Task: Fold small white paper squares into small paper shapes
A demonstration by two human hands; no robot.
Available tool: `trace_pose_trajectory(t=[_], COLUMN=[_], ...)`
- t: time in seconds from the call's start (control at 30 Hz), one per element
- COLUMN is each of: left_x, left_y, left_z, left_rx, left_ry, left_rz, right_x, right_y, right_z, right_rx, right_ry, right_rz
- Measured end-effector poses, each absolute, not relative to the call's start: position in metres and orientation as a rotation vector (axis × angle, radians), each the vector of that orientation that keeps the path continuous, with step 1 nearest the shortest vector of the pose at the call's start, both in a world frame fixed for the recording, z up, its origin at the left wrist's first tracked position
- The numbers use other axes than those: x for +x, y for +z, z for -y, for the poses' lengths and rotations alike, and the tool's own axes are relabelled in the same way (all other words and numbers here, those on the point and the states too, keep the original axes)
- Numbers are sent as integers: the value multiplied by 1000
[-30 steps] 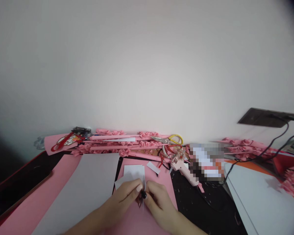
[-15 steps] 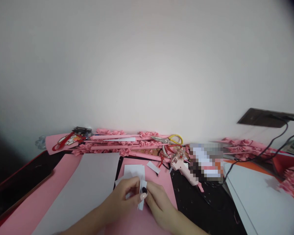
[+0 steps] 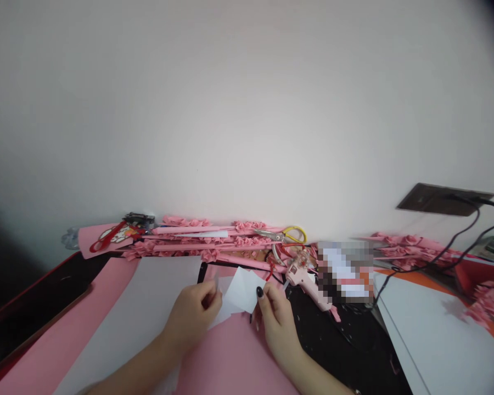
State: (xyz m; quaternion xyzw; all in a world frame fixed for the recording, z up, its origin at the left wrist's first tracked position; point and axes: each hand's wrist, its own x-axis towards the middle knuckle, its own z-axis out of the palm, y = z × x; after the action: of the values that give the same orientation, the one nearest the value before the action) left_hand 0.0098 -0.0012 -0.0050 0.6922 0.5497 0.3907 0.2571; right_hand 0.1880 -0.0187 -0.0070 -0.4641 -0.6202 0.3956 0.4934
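Note:
My right hand (image 3: 276, 323) pinches the right corner of a small white paper square (image 3: 243, 288) between its dark-nailed thumb and fingers. The square is tilted above other white paper pieces (image 3: 222, 311) on a pink sheet (image 3: 230, 356). Just left of it, my left hand (image 3: 195, 315) is closed. A thin pale edge (image 3: 216, 281), looking like a piece of paper seen edge-on, sticks up from its fingertips.
Pink paper flowers on rolled stems (image 3: 218, 255) lie along the wall, with yellow-handled scissors (image 3: 294, 235) on them. A pink glue gun (image 3: 310, 285) rests at right. Large white sheets (image 3: 148, 307) flank the work area. Black cords (image 3: 448, 247) run from a wall socket (image 3: 440, 198).
My hands have moved apart from the narrow folded white strip they held together. A white square now shows flat in my right hand, which has shifted right and up; my left has shifted left.

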Motion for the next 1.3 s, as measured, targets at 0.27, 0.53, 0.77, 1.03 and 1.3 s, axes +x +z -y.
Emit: trace_pose_trajectory(t=[0.27,0.53,0.77,1.03,1.3], left_x=[12,19,18,15,18], left_y=[15,0,1,-3,1], left_z=[9,4,1,-1,-1], left_rx=[1615,1392,1162,948,1131], left_ry=[1008,966,947,974,960], left_rz=[-1104,-1017,-830,-658,-861], right_x=[192,192,193,191,194], right_y=[-12,-12,-8,-2,1], right_z=[15,17,18,19,18], right_rx=[-1153,-1054,-942,-872,-828], right_ry=[816,963,875,1043,991], right_rz=[1696,1731,1798,1711,1662])
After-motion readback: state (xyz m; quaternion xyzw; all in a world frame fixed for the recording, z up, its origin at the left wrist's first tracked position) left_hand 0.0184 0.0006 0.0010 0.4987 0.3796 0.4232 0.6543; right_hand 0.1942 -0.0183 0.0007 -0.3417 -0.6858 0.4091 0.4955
